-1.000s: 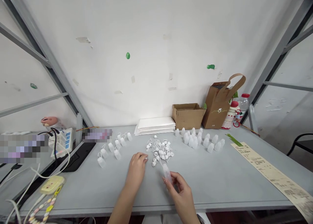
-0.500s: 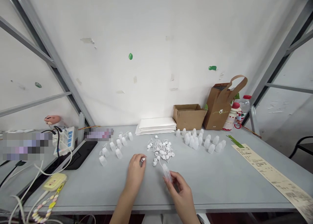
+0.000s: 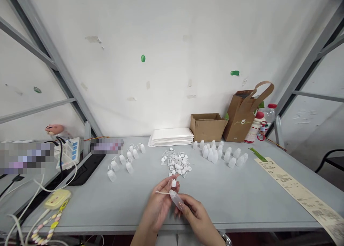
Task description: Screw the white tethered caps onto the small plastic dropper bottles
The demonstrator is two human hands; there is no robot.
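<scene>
My right hand (image 3: 194, 211) is closed around a translucent plastic bottle (image 3: 177, 200), tilted with its neck toward my left hand. Between the fingertips of my left hand (image 3: 161, 199) is a small white cap (image 3: 173, 183), just above the bottle's mouth and apart from it. A thin white strap (image 3: 162, 192) runs leftward from the bottle's neck, across my left fingers. Just beyond my hands lies a pile of white caps with straps (image 3: 178, 163). Several bottles with strapped caps (image 3: 129, 156) stand to the left, and several translucent bottles (image 3: 214, 156) stand to the right.
At the back are a stack of white envelopes (image 3: 170, 136), a cardboard box (image 3: 208, 129) and a brown paper bag (image 3: 239, 119). A long printed paper strip (image 3: 295, 192) lies on the right. A black phone-like slab (image 3: 86, 170), cables and a power strip (image 3: 70, 153) are at the left.
My left hand has moved right, from beside the pile to the bottle, with a cap in its fingers. My right hand has drawn the bottle slightly left and nearer.
</scene>
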